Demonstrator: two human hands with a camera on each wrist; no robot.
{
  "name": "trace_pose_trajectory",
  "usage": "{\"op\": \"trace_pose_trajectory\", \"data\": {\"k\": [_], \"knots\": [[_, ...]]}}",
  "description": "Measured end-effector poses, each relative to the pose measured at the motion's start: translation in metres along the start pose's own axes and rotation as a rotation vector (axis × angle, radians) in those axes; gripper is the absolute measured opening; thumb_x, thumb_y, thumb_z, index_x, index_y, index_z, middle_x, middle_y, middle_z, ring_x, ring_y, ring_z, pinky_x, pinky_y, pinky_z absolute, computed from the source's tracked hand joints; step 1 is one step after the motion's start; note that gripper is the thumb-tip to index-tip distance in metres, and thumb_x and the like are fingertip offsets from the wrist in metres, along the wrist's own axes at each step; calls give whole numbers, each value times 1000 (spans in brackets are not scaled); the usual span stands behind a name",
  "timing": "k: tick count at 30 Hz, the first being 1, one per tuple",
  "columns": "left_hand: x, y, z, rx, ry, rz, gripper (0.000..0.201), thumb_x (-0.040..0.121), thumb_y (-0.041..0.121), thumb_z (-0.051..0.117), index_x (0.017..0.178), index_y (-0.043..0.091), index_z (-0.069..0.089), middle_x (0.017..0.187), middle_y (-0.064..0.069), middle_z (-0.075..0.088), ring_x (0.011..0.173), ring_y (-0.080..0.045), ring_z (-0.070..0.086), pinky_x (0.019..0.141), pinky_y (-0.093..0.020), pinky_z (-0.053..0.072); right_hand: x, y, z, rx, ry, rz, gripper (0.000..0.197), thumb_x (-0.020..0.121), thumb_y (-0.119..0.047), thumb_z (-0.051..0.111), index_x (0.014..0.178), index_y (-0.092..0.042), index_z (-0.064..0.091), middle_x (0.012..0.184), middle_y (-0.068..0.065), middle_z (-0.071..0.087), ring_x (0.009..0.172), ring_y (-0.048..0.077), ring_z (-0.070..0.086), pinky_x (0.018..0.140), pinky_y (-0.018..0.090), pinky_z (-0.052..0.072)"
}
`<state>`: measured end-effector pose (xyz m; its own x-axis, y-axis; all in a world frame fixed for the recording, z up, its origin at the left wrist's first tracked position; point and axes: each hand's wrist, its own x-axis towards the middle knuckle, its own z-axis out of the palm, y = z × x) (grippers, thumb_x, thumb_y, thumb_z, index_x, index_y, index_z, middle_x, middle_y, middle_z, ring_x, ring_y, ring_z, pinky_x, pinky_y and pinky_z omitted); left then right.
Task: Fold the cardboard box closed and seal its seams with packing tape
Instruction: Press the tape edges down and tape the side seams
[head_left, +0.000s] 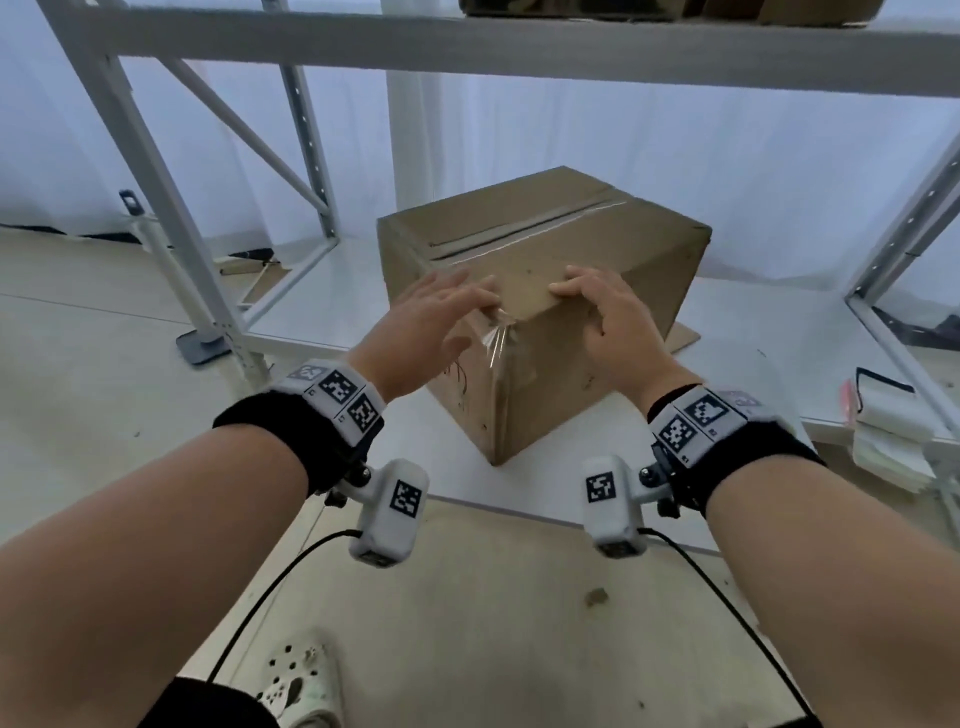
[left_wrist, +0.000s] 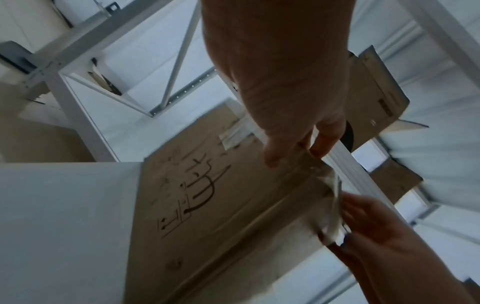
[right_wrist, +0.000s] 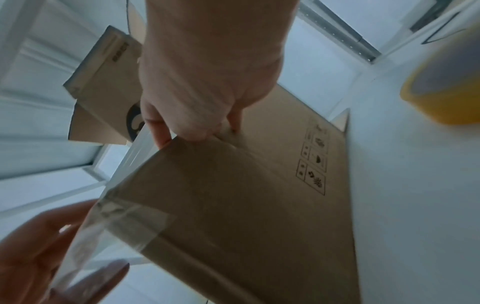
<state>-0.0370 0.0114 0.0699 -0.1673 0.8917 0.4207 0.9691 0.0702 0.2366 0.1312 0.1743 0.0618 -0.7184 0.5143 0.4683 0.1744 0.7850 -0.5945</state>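
A brown cardboard box (head_left: 649, 280) stands on a low white shelf board, one corner toward me. Its top flaps lie folded flat, with clear tape along the middle seam (head_left: 524, 234). A loose, crinkled strip of clear tape (head_left: 497, 338) hangs over the near top corner and partly sticks to the side (right_wrist: 116, 226). My left hand (head_left: 436, 322) is spread with straight fingers, its tips touching the box top by that corner (left_wrist: 280, 102). My right hand (head_left: 608, 317) grips the box's near top edge, fingers curled onto the top and thumb on the side (right_wrist: 202, 82). A yellow tape roll (right_wrist: 441, 92) lies on the board to the right.
A white metal rack surrounds the box: a crossbeam (head_left: 519, 47) overhead, slanted uprights (head_left: 156, 208) at left and more at right. A stack of white papers (head_left: 888, 431) sits at the board's right edge. Flat cardboard (head_left: 685, 338) pokes out under the box. Another carton (right_wrist: 103, 82) rests on the upper shelf.
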Motion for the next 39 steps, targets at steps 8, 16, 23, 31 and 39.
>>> {"op": "trace_pose_trajectory", "data": {"k": [8,16,23,31,39], "knots": [[2,27,11,177,125,-75,37,94,29,54,131,32,53,138,9,51,126,-16,44,103,-34,21,-10,-26,1,85,100,-57,41,88,-35,45,117,-11,60,115,-1,54,113,16,48,101,32,39],[20,62,30,226,113,-128,43,93,26,55,134,34,47,139,13,47,129,-14,39,105,-38,23,-55,-7,-19,-434,-16,71,78,71,-55,71,131,-14,43,128,5,44,119,25,44,99,38,31],[20,57,15,230,-23,-22,46,95,40,47,141,38,38,143,14,43,129,-15,36,105,-37,17,-59,-16,-10,-618,56,88,41,89,-39,57,121,-12,59,122,7,59,112,28,53,96,40,31],[27,66,18,291,-49,-57,40,100,41,35,139,46,38,139,11,43,123,-20,37,101,-40,23,-56,-26,5,-631,31,215,32,101,-24,34,102,-15,65,104,2,67,97,25,59,91,35,30],[33,69,21,227,-5,-94,36,98,43,41,134,45,47,129,9,48,119,-20,39,97,-39,22,-61,-17,-13,-696,-41,236,36,102,-27,31,101,-17,66,99,3,68,93,25,60,94,34,28]]}}
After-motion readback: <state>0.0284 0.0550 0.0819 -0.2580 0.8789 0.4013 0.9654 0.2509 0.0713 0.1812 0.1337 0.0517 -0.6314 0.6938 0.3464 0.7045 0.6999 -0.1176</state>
